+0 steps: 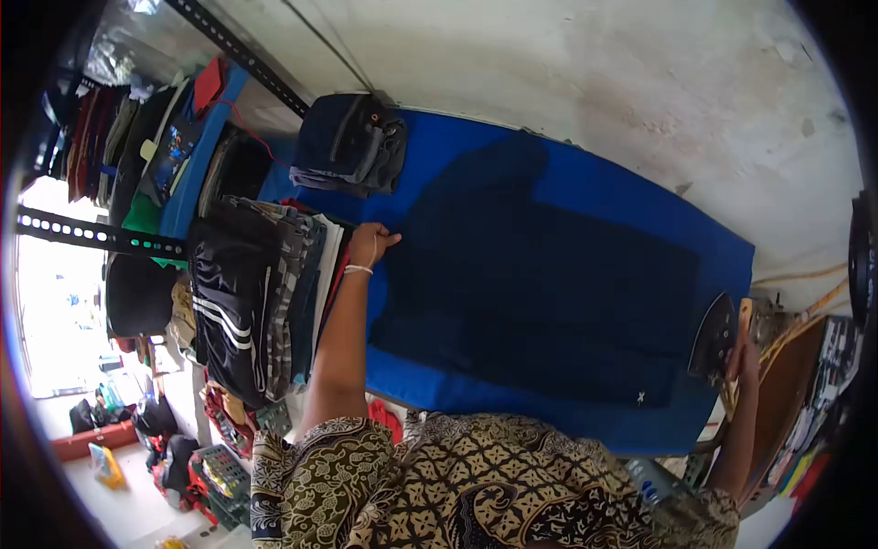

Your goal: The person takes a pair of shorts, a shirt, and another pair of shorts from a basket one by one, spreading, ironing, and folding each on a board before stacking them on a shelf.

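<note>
A dark navy garment (549, 284) lies spread flat over a blue-covered table (421, 389), with a small white mark near its lower right edge. At the right end of the table, my right hand (744, 359) is wrapped round the wooden handle of an iron (712, 340). The iron is tilted, its dark plate beside the garment's right end. My left hand (371, 243) is closed at the garment's left edge, thumb pointing right; whether cloth is pinched in its fingers is hidden.
A tall stack of folded clothes (233, 293) stands left of my left forearm. Folded jeans (343, 142) lie at the table's back left corner. A perforated metal rack (101, 233) holds more clothes at far left. The wall (622, 101) borders the table's far side.
</note>
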Tool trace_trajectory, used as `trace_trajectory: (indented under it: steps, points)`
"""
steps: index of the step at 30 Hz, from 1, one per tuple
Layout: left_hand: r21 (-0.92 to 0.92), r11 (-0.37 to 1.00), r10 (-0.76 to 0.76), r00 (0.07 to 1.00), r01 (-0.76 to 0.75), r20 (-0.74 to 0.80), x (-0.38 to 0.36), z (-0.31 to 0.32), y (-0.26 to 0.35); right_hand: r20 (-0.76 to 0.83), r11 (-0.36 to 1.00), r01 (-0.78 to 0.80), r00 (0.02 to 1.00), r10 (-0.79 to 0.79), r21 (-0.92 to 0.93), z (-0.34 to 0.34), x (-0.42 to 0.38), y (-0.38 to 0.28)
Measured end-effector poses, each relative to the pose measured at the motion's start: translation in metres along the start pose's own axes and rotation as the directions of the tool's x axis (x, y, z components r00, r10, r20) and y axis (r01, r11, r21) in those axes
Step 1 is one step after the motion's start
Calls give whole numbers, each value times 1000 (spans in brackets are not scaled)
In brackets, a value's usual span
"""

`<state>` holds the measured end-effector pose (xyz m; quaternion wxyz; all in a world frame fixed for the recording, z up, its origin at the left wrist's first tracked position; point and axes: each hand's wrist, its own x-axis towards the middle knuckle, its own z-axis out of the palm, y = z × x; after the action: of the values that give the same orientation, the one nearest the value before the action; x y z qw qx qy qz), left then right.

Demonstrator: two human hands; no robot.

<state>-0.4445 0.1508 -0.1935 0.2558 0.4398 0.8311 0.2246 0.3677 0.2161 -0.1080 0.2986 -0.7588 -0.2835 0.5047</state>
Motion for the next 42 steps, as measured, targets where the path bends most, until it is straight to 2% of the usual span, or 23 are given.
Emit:
trace_trajectory:
  steps: [2,4,8,10,11,12,13,14,15,17,19,22,26,27,28,29,30,31,34,35,37,41,42]
  points:
    - [105,992,80,994,-71,-77,-27,4,-4,-13,981,-34,999,32,-189,52,-37,-40]
    - [118,991,93,939,-57,-331,-47,-4,-3,149,946,77,988,-31,-316,115,-73,-79]
    - [374,904,-116,961,207,-252,-140,-29,-2,549,851,330,834,-59,-410,295,-148,-130]
    - [294,906,-252,946,304,-202,-179,-35,-7,649,786,428,759,-45,-446,383,-176,-137]
    - [284,901,-276,938,328,-208,-191,-29,-21,752,544,780,551,-362,-310,428,-164,-120]
    - [157,937,-285,944,311,-166,-200,-18,-39,795,609,674,596,-113,-418,468,-193,-132]
    - [25,956,-286,950,291,-129,-207,-12,-51,833,428,813,513,-207,-395,513,-193,-122]
    - [132,980,-125,978,148,-169,-211,-16,-40,870,224,908,408,-277,-355,554,-190,-110]
    - [125,978,-144,973,168,-178,-212,-13,-37,882,248,896,421,-209,-369,584,-204,-119]
    - [-328,918,-312,916,222,-253,-215,-6,-34,868,286,872,459,-190,-398,625,-214,-131]
    - [-364,903,-344,893,229,-292,-215,-1,-34,841,295,864,482,-246,-409,639,-213,-138]
    - [-350,914,-335,870,206,-362,-216,2,-33,867,296,876,449,-214,-381,613,-198,-144]
    - [-203,971,-209,856,125,-473,-221,7,-27,813,301,832,537,-226,-466,483,-215,-133]
    - [-169,943,-327,892,286,-312,-221,-2,-14,830,326,837,517,-209,-439,443,-218,-126]
    - [-171,949,-307,901,265,-307,-221,-4,0,852,197,900,432,-294,-388,403,-210,-108]
    - [53,978,-161,892,202,-423,-219,-5,12,870,59,940,333,-365,-335,366,-205,-88]
    - [280,948,9,863,154,-504,-217,-3,24,830,67,870,487,-270,-489,333,-213,-77]
    - [284,950,30,864,132,-502,-212,5,35,759,64,776,628,-172,-628,302,-220,-65]
    - [275,890,444,829,-364,-341,-198,40,72,681,117,737,664,-308,-666,217,-188,-1]
    - [288,877,468,819,-385,-332,-195,48,88,579,300,685,725,-374,-664,194,-183,9]
    - [364,667,713,698,-650,-60,-192,66,115,364,577,520,854,-372,-630,155,-165,13]
    - [433,584,733,676,-686,82,-145,88,124,67,813,259,962,-264,-521,79,-101,18]
    - [468,633,667,741,-617,75,-130,85,125,45,908,217,975,-216,-359,54,-72,26]
